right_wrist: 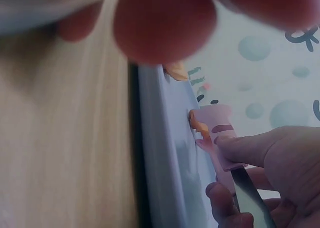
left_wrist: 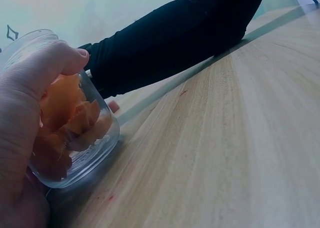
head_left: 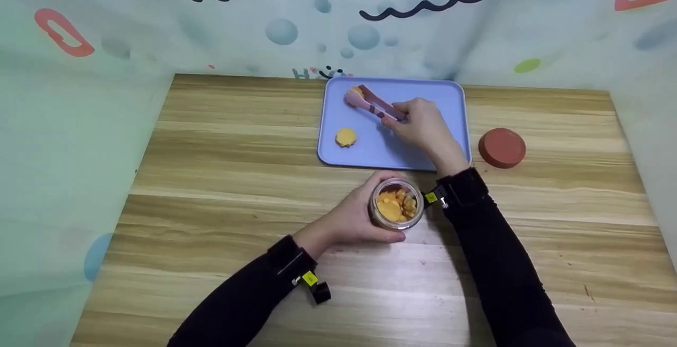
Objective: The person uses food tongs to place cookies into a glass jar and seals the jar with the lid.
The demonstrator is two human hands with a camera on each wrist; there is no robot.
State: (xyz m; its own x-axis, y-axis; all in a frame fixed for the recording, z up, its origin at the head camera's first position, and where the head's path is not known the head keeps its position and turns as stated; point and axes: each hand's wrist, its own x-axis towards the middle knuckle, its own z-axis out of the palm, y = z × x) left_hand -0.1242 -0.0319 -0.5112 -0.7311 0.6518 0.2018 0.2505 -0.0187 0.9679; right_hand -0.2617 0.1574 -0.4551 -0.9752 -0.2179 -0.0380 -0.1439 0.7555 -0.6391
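Note:
My right hand (head_left: 420,122) grips a pair of pink tongs (head_left: 366,104) over the back left of the blue tray (head_left: 439,98). An orange-yellow crinkled piece (right_wrist: 199,126) sits between the tong tips, low over the tray. Another round yellow piece (head_left: 346,136) lies on the tray's front left part. In front of the tray, my left hand (head_left: 351,220) is wrapped around an uncapped clear glass jar (head_left: 421,210). Several orange-yellow pieces (left_wrist: 87,120) fill the lower part of the jar, which stands upright on the table.
A round reddish-brown lid (head_left: 502,147) lies on the wooden table (head_left: 227,177), just right of the tray. Behind the table hangs a printed cloth (head_left: 227,35), close to the tray's back edge. My right forearm (head_left: 492,252) passes to the right of the jar.

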